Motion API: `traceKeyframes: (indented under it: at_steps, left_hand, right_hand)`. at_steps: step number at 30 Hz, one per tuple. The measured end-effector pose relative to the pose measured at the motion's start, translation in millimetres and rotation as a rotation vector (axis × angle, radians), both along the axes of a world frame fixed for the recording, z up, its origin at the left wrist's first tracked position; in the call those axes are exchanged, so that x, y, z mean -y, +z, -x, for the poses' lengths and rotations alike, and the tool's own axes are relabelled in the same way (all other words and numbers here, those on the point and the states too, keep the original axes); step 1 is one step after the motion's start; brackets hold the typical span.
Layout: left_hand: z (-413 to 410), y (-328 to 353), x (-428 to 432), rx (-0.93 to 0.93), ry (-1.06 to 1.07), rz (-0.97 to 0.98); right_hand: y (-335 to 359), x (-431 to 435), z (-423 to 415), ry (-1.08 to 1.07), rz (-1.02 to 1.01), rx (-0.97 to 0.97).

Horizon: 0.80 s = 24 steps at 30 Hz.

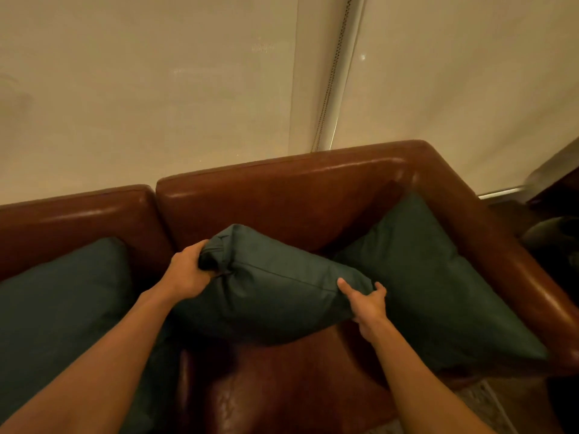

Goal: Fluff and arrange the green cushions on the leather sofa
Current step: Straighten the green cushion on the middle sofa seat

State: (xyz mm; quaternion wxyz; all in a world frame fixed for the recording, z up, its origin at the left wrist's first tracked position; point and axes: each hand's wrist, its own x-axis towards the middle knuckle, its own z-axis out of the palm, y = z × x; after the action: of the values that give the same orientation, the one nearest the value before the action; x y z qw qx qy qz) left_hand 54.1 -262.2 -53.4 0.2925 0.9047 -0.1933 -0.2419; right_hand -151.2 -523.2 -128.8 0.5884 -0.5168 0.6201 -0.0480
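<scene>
I hold a dark green cushion (275, 286) above the seat of the brown leather sofa (313, 189). My left hand (188, 274) grips its upper left corner, bunching the fabric. At the cushion's right corner my right hand (366, 303) pinches it, thumb on top and fingers wrapped behind. A second green cushion (438, 283) leans in the sofa's right corner against the armrest. A third green cushion (59, 311) lies on the left seat against the backrest.
Cream roller blinds (156, 89) with a bead chain (332, 76) hang behind the sofa. The right armrest (532, 277) borders a dark area with a dim object on the floor. Bare leather seat (297, 386) shows below the held cushion.
</scene>
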Motion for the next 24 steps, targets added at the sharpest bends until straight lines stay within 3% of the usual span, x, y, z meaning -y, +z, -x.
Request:
traceKeyframes:
  at_steps: [2,7,14,24]
  left_hand:
    - [-1.4,0.5,3.1,0.010,0.048,-0.019]
    - [-5.1,6.6,18.7,0.092,0.118,0.002]
    - [-8.8,13.8,33.9,0.058,0.193,0.044]
    - [-1.3,-35.3,59.9,-0.126,0.665,0.332]
  right_hand:
    - [-17.5,16.4,-2.5,0.028,-0.075,0.031]
    - [-14.6,47.3,-14.5,0.130,-0.047,0.069]
    - [21.4,85.5,-49.5,0.224,0.124,0.135]
    - [90.7,126.8,-116.4,0.392,0.331,0.286]
